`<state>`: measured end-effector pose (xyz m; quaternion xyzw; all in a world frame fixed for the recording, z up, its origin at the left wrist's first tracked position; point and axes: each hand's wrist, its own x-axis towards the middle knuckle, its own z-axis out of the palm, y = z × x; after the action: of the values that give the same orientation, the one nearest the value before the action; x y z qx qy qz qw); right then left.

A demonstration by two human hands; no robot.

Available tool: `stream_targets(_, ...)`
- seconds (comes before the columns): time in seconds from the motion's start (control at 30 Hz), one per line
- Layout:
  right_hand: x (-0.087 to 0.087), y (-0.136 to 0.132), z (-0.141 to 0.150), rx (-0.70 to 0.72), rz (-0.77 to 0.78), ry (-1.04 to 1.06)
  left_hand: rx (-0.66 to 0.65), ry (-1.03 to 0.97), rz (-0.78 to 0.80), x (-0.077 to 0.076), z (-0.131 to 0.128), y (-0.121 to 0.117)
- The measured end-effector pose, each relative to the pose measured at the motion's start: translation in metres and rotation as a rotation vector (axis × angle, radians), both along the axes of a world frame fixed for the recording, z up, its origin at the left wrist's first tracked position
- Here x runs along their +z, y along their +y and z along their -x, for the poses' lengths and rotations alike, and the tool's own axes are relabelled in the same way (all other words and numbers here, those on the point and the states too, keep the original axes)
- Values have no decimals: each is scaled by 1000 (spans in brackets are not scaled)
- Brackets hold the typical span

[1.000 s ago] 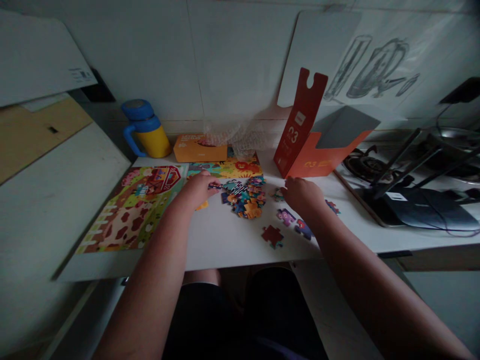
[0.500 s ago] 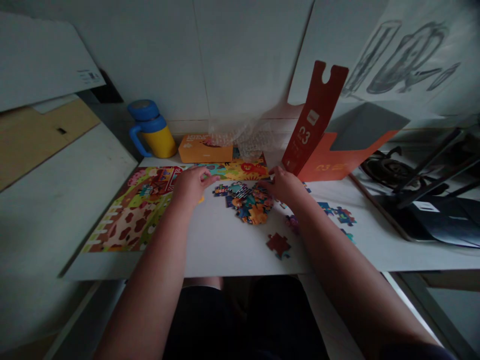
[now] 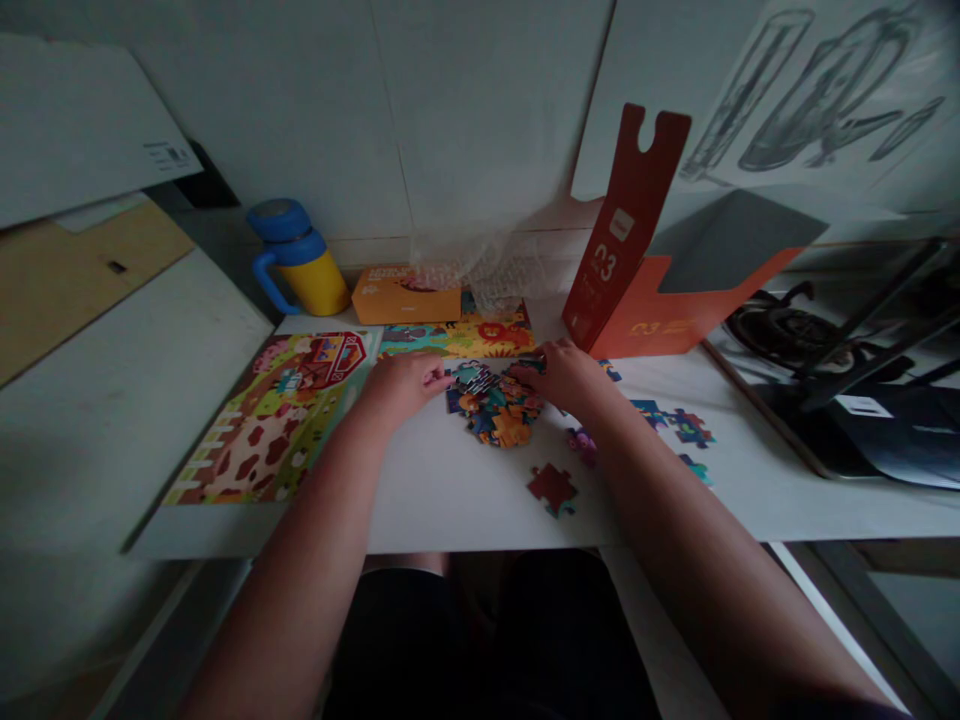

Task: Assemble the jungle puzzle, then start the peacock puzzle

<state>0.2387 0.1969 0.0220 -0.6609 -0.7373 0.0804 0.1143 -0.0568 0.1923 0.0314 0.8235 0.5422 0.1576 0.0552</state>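
Note:
A heap of jigsaw puzzle pieces (image 3: 499, 415) lies on the white table between my hands. My left hand (image 3: 409, 388) is at the heap's left edge, thumb and fingers pinched together on what appears to be a puzzle piece, mostly covered by the fingers. On the right, my right hand (image 3: 562, 368) rests against the heap's upper edge with curled fingers; what is in them is hidden. Close to my right forearm lie a loose red-brown piece (image 3: 553, 488) and a purple piece (image 3: 582, 445).
An assembled farm puzzle (image 3: 277, 420) lies left, and an animal puzzle (image 3: 480, 338) behind the heap. Behind stand a yellow-blue jug (image 3: 311, 270), an orange box (image 3: 409, 298), bubble wrap (image 3: 510, 275) and an open red-orange box (image 3: 652, 310). More pieces (image 3: 690, 428) and a stove (image 3: 780, 330) are right.
My left hand has moved right to the heap, its spread fingers now closing in a pinch where a loose piece lay. My right hand stays almost in place.

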Motion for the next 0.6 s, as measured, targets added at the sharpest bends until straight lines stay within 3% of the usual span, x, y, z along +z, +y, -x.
stream_targets(0.23,2,2,-3,-9,16,-1,-69,-7,177,-3,-5,-4)
stream_targets(0.6,0,2,-8,-59,47,136,195,60,33,-8,10,5)
